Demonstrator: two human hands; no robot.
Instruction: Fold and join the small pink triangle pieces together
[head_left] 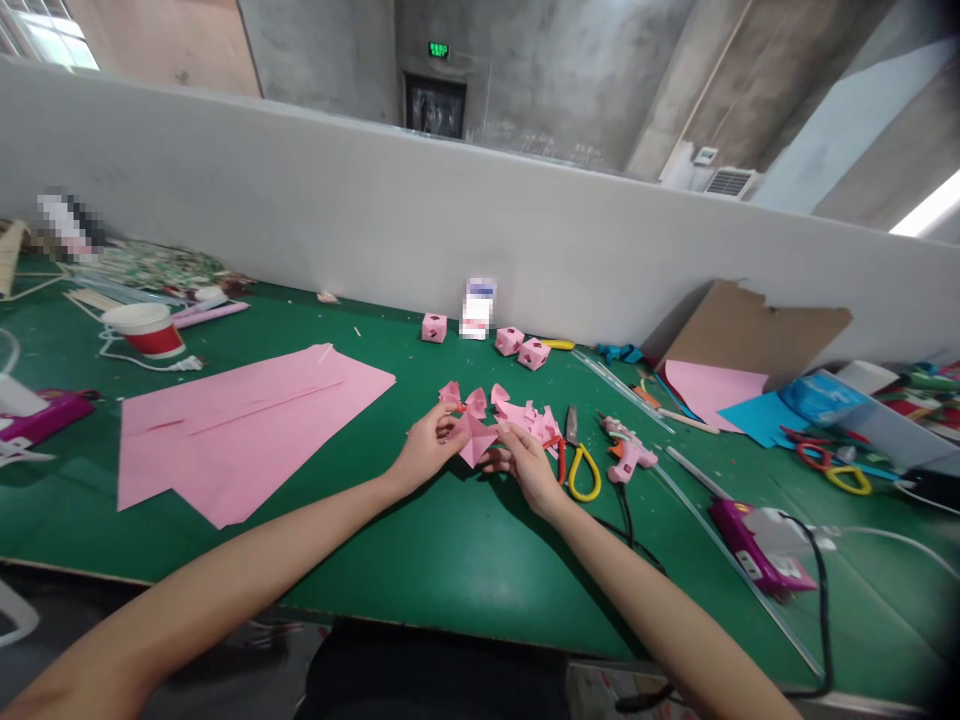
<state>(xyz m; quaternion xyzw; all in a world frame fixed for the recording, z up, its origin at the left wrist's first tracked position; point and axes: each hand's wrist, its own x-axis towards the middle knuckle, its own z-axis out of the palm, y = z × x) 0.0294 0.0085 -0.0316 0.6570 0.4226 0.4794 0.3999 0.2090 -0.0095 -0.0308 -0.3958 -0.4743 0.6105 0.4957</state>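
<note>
Between my two hands is a small folded piece of pink paper (475,443), held over the green table. My left hand (429,447) pinches its left side, and my right hand (527,462) grips its right corner with thumb and fingers. Just beyond lie several small folded pink paper pieces (500,399) and a heap of pink paper scraps (534,422). Scissors with yellow and red handles (584,474) rest right beside my right hand. Farther back stand three pink paper cubes with cut-out holes, one alone (434,327) and a pair (533,353).
Large pink paper sheets (262,430) cover the left of the green table (420,570). A pink glue gun (628,455) with a black cord lies right of the scissors, near a purple power strip (757,550). A paper cup (144,330) stands at left; cardboard (742,325) leans at right.
</note>
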